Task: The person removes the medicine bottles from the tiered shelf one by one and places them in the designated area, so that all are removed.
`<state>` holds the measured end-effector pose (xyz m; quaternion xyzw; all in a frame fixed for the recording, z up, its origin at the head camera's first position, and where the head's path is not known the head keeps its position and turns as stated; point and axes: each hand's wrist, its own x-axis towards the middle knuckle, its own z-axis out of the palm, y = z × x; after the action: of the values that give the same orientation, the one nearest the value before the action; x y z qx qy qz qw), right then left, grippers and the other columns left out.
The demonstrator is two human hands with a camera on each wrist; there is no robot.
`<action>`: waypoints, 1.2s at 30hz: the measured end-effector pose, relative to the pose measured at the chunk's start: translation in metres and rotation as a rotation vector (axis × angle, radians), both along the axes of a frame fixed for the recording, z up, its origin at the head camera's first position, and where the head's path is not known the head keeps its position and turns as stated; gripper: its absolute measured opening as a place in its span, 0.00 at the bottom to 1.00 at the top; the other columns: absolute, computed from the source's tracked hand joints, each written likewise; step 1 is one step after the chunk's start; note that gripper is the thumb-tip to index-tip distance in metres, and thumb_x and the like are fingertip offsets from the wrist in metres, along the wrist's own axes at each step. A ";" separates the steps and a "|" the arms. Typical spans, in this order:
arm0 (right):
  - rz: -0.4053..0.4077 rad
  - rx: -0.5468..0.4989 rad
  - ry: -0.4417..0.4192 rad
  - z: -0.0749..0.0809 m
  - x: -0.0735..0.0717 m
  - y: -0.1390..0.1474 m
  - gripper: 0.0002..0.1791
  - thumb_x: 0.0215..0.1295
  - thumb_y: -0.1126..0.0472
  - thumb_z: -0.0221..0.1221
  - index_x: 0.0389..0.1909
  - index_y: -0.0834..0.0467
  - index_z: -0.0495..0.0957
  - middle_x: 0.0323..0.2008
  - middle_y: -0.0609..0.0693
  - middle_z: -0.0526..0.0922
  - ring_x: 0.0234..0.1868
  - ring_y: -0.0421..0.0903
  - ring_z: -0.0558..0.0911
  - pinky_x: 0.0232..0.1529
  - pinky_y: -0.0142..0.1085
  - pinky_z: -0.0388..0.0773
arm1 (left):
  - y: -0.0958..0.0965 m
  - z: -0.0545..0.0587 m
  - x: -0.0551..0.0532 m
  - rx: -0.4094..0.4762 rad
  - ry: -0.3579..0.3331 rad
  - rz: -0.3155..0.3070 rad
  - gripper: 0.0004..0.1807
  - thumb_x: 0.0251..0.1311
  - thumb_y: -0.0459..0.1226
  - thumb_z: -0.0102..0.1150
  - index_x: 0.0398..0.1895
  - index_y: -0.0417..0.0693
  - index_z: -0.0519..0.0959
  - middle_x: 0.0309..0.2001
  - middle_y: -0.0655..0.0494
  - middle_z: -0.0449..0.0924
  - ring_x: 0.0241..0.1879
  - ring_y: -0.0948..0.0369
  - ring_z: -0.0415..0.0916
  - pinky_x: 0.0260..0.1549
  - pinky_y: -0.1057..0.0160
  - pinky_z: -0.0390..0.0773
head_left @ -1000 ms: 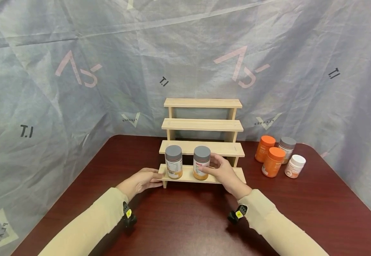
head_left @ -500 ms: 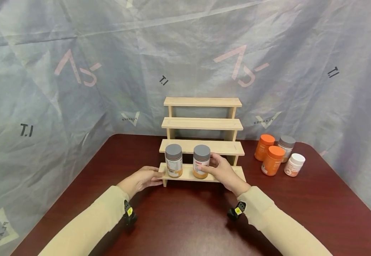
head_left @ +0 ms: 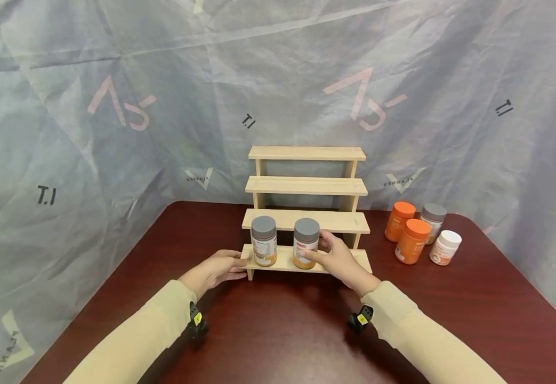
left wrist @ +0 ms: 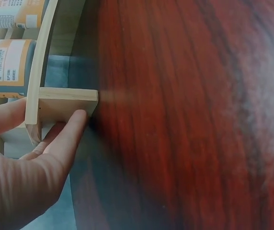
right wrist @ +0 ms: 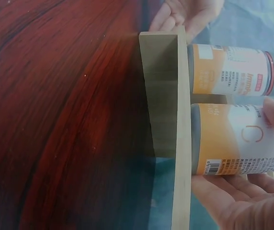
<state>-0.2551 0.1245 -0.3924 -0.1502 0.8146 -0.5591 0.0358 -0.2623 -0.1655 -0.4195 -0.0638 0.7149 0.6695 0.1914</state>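
A four-tier wooden display rack (head_left: 306,220) stands on the table. On its lowest step, a jar (head_left: 264,242) with a grey lid and a white-and-orange label stands upright at the left. My left hand (head_left: 217,268) grips the left end of that step, thumb on the board and fingers against the side support (left wrist: 67,99). To the right of the first jar is a matching grey-lidded jar (head_left: 303,257), upright with its base at the same step. My right hand (head_left: 337,261) holds it from the right, thumb on its front and fingers round its far side.
At the table's back right stand two orange jars (head_left: 400,220), another grey-lidded jar (head_left: 433,214) and a smaller white bottle (head_left: 445,247) with an orange-printed label. A grey fabric sheet (head_left: 186,106) hangs behind the dark red table (head_left: 268,330).
The label of the jar in my right hand has turned slightly. Both hands keep their places at the lowest step, and the head view has shifted a little.
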 end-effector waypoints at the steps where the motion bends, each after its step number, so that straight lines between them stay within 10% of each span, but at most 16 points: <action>1: -0.002 0.000 0.004 0.000 0.000 0.000 0.38 0.58 0.51 0.68 0.68 0.53 0.65 0.58 0.56 0.79 0.62 0.51 0.76 0.64 0.50 0.72 | 0.000 0.001 0.000 -0.006 0.002 -0.007 0.27 0.66 0.27 0.51 0.65 0.23 0.59 0.58 0.30 0.71 0.57 0.46 0.76 0.61 0.47 0.74; 36: -0.042 -0.045 -0.060 0.023 0.010 0.011 0.35 0.56 0.56 0.70 0.65 0.56 0.69 0.60 0.57 0.77 0.61 0.53 0.75 0.60 0.44 0.76 | -0.002 0.003 -0.001 -0.060 0.019 -0.039 0.30 0.65 0.29 0.54 0.66 0.22 0.57 0.53 0.33 0.75 0.48 0.54 0.80 0.62 0.49 0.74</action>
<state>-0.2451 0.1352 -0.3698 -0.1169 0.8035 -0.5820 0.0448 -0.2638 -0.1671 -0.4166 -0.0491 0.7375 0.6445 0.1959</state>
